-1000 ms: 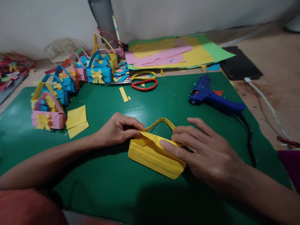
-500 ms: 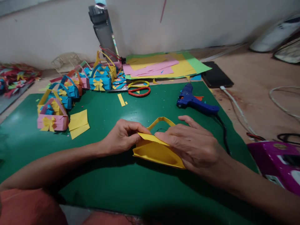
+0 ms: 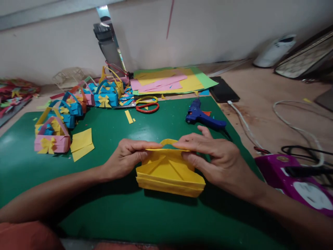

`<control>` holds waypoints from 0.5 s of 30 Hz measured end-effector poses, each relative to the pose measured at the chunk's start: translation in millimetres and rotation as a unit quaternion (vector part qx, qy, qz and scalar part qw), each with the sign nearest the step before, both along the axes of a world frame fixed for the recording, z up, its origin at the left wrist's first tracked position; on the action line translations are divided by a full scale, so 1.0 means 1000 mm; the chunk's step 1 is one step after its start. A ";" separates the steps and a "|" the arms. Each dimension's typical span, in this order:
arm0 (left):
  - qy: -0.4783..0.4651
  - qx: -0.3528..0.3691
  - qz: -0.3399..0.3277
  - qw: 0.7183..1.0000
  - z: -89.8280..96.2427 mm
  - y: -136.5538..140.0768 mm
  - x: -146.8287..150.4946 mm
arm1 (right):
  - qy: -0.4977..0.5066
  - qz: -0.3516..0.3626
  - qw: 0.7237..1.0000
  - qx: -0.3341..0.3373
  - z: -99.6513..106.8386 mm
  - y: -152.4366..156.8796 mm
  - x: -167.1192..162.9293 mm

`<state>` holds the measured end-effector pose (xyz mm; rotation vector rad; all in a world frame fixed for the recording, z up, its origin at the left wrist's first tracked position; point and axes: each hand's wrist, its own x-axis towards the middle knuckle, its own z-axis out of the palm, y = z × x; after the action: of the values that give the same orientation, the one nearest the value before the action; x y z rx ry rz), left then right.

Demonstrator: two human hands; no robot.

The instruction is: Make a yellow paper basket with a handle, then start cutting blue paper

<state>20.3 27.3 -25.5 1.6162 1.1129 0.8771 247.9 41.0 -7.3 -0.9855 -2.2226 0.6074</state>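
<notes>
A yellow paper basket (image 3: 170, 185) is held between my two hands over the green mat (image 3: 109, 211), its open inside facing me. My left hand (image 3: 130, 154) pinches the left end of its far rim between thumb and fingers. On the right end of that same rim, my right hand (image 3: 213, 156) is closed with the thumb inside and the fingers over the outer side; its little finger sticks up. Part of the basket's handle (image 3: 168, 141) shows behind the rim. The basket's right end is partly covered by my right hand.
Finished paper baskets (image 3: 52, 144) with bows stand at the left. Yellow paper squares (image 3: 82, 143) lie near them. Beyond my hands are scissors (image 3: 147, 108), a blue glue gun (image 3: 205, 118) and stacked coloured sheets (image 3: 200, 80). A purple power strip (image 3: 275, 165) and cables are at the right.
The basket has turned to face me more squarely, its inside and front wall now showing more. My right hand's thumb has gone inside the rim. The whole view has shifted slightly.
</notes>
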 end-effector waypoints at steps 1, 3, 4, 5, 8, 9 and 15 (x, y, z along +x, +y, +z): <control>-0.005 -0.005 0.005 1.000 0.000 0.000 0.000 | -0.001 -0.002 1.000 -0.009 0.001 0.000 0.000; -0.019 -0.010 0.011 1.000 -0.002 -0.001 -0.001 | 0.001 -0.008 1.000 0.004 0.001 0.000 0.000; -0.028 -0.009 0.015 0.999 -0.002 -0.002 -0.002 | 0.002 -0.020 0.999 0.025 0.002 0.000 0.000; -0.035 -0.007 0.018 0.999 -0.003 -0.002 -0.003 | 0.002 -0.037 0.998 0.052 0.002 0.000 0.001; -0.038 0.007 0.024 0.999 -0.003 -0.002 -0.005 | -0.008 -0.089 0.991 0.102 0.003 -0.001 0.001; -0.037 0.016 0.024 0.999 -0.003 -0.002 -0.005 | -0.009 -0.096 0.991 0.097 0.003 -0.001 0.001; -0.003 0.046 0.038 0.998 -0.001 -0.002 -0.004 | 0.027 -0.050 0.998 0.004 0.004 -0.002 -0.004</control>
<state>16.6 24.9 -26.9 1.6553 1.1507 0.9948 244.0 39.2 -3.3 -1.0569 -2.1143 0.5724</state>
